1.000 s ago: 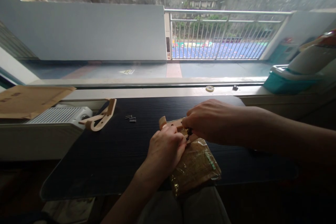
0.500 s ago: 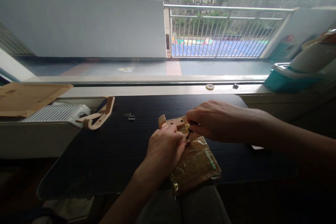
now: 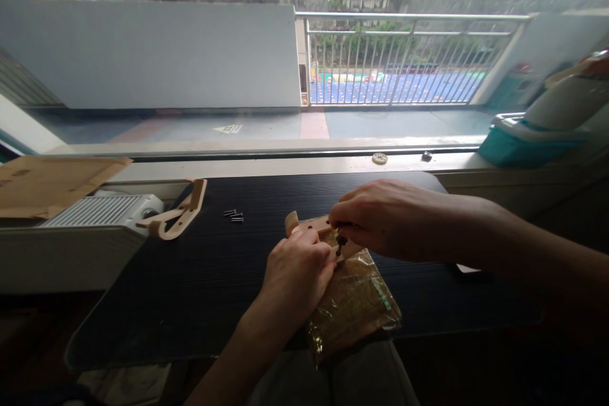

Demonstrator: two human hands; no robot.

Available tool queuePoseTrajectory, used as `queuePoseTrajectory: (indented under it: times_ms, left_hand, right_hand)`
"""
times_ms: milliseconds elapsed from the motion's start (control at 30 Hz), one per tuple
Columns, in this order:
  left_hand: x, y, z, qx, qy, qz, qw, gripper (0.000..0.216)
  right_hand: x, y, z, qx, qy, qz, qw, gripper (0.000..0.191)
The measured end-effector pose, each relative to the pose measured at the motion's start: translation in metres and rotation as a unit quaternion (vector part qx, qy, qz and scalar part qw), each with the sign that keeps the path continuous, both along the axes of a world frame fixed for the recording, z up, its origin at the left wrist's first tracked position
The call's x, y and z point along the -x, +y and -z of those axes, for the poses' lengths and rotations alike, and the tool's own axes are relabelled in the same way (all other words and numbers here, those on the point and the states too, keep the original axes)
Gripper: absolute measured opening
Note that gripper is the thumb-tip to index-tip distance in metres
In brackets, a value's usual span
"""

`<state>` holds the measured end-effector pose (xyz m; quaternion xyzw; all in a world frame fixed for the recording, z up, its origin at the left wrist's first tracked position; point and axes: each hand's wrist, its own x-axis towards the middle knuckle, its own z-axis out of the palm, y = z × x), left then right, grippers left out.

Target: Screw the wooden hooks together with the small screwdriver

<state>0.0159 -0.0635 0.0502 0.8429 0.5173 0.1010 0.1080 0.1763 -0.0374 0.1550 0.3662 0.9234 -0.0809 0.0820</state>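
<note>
My left hand (image 3: 297, 269) is closed around a small light wooden part (image 3: 307, 226) with holes, held just above the black table (image 3: 200, 266). My right hand (image 3: 380, 216) reaches in from the right, its fingertips pinched on a small dark screw (image 3: 339, 240) at the part's right end. Both hands hover over a crinkled clear plastic bag (image 3: 354, 304) lying at the table's near edge.
A second curved wooden piece (image 3: 178, 214) lies at the table's left, against a white ribbed radiator (image 3: 102, 210). A few loose screws (image 3: 234, 215) lie behind it. Cardboard (image 3: 45, 181) sits far left. A teal and white object (image 3: 533, 133) stands on the sill at right.
The hands stay together on the wooden part; my right fingertips have shifted slightly left and down on the screw. The view has shifted a little.
</note>
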Motion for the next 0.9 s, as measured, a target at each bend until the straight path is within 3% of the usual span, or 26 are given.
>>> queuePoseTrajectory:
  times_ms: [200, 433, 500, 600, 633, 733, 833, 900]
  left_hand:
    - [0.0, 0.002, -0.001, 0.003, 0.0, 0.002, 1.0, 0.023]
    - [-0.001, -0.002, -0.001, -0.005, -0.013, -0.001, 1.0, 0.021]
    - [0.005, -0.004, -0.003, -0.015, -0.063, 0.008, 0.998, 0.012]
    - [0.021, 0.001, -0.005, -0.029, -0.219, -0.002, 0.975, 0.029]
    - [0.027, 0.007, -0.004, -0.049, -0.281, -0.034, 0.958, 0.029]
    - [0.038, 0.029, 0.004, -0.016, -0.392, -0.116, 0.912, 0.034]
    - [0.039, 0.044, 0.016, 0.147, -0.465, -0.11, 0.866, 0.045]
    - [0.039, 0.041, 0.022, 0.18, -0.48, -0.117, 0.85, 0.045]
  right_hand:
    - [0.002, 0.001, 0.007, -0.012, -0.004, 0.049, 0.999, 0.019]
    - [0.004, 0.001, 0.03, -0.099, 0.054, 0.104, 0.988, 0.019]
    - [0.002, 0.0, 0.039, -0.126, 0.076, 0.135, 0.98, 0.018]
    - [-0.008, -0.003, 0.049, -0.133, 0.146, 0.174, 0.965, 0.014]
    - [-0.013, -0.006, 0.051, -0.129, 0.179, 0.18, 0.959, 0.013]
    - [-0.03, -0.019, 0.057, -0.136, 0.298, 0.252, 0.911, 0.015]
    - [-0.037, -0.048, 0.075, -0.109, 0.454, 0.345, 0.814, 0.022]
    - [-0.034, -0.074, 0.097, -0.04, 0.543, 0.406, 0.734, 0.025]
